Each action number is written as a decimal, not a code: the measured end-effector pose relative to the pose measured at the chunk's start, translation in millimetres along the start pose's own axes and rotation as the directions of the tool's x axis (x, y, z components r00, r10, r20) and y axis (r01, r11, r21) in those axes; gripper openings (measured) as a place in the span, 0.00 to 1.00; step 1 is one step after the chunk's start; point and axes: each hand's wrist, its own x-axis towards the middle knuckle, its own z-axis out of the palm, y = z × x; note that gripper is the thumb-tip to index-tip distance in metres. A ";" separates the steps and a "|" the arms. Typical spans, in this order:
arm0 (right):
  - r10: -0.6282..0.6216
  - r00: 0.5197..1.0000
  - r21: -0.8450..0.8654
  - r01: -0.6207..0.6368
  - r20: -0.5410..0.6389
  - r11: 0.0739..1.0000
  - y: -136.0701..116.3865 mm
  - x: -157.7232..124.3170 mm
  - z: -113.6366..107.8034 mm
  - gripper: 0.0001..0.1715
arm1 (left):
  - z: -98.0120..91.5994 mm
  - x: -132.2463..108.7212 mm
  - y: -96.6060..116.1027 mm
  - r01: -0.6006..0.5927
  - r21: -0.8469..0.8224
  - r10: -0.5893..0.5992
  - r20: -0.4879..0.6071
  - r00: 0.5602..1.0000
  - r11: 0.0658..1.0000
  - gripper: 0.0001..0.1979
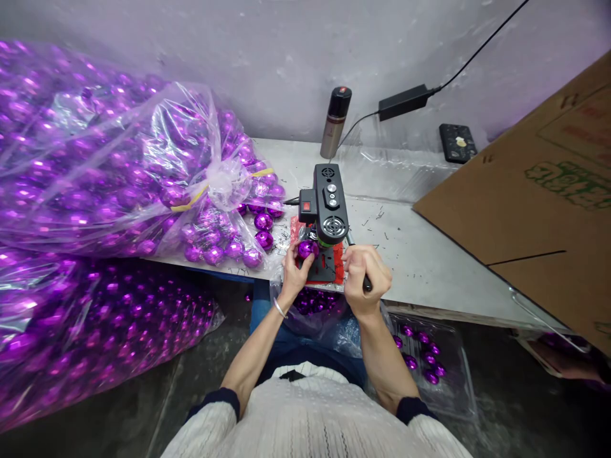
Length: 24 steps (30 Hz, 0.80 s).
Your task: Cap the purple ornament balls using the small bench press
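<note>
A shiny purple bauble (307,249) is pinched between the thumb and fingers of my left hand (296,270), under the front of a black bench machine (329,197). My right hand (366,278) is wrapped round the machine's lever handle (367,284), whose black end shows below the fist. The machine has a red switch (306,206) on its left side and stands on a dark base plate (321,272) over a red mat (339,262). Where the bauble meets the machine is partly hidden by my fingers and the machine's head.
Big clear bags of purple baubles (95,159) fill the left. Loose baubles (263,221) lie beside the machine. Behind it stands a spray can (336,122); a power adapter (403,103) hangs by the wall, near a phone (457,143). A cardboard box (534,197) blocks the right. Below is a clear tub (461,388).
</note>
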 end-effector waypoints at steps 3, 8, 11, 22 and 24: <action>-0.010 1.000 -0.019 0.010 -0.004 1.000 0.3 -0.8 -0.5 0.16 | 1.6 -2.7 -0.7 -0.068 0.146 0.066 0.017 0.998 0.987 0.26; -0.028 1.000 -0.032 0.028 -0.006 0.999 1.5 -2.2 -0.6 0.16 | -3.0 -2.5 -1.1 -0.155 0.277 0.135 0.091 0.987 0.948 0.27; -0.038 0.999 -0.044 0.039 0.006 0.998 1.8 -2.5 -1.1 0.15 | -5.5 0.2 -0.1 -0.172 0.293 0.140 0.126 0.982 0.940 0.27; -0.081 0.996 -0.072 0.083 0.027 0.994 1.4 -3.0 -2.1 0.15 | -5.1 7.0 9.6 -0.232 0.267 0.192 0.170 0.967 0.935 0.29; -0.088 0.996 -0.071 0.089 0.027 0.993 2.5 -4.0 -1.8 0.15 | -7.2 6.7 9.1 -0.189 0.253 0.152 0.161 0.975 0.949 0.29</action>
